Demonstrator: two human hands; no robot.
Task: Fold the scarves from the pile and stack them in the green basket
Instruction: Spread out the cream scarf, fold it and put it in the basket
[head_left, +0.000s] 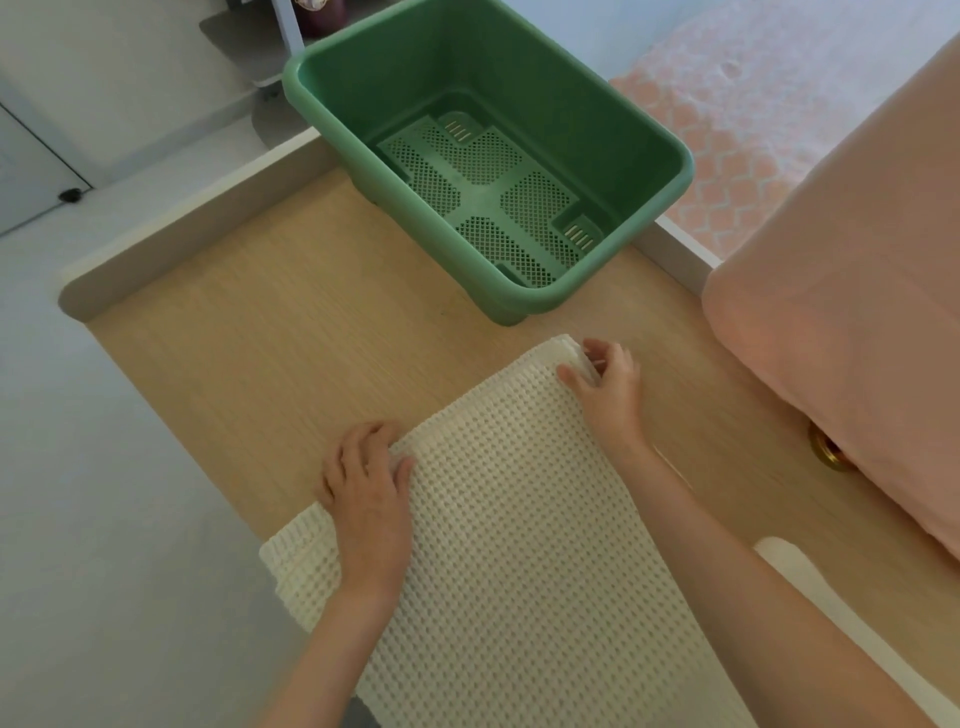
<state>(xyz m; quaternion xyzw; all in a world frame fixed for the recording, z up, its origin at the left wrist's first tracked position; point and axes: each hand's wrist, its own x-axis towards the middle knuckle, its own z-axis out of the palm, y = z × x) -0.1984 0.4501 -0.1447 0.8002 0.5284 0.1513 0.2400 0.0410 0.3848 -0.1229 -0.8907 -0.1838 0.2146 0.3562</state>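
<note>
Cream scarf (498, 525) flat, long axis running toward green basket (395, 67).

Under the left hand (366, 499) lay a light, fine-grained wooden tabletop (291, 332) with a pale grey rounded edge band (171, 241). Left of that hand spread a smooth pale grey floor (104, 519). Far beyond it stood a grey metal stand foot (234, 41), in soft, even light.

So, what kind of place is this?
Probably a room in a home, perhaps a bedroom or a laundry corner: a white scarf lies on a light wooden table, a green basket stands on it, and a pink patterned textile, maybe bedding or a rug, lies beyond.
</note>
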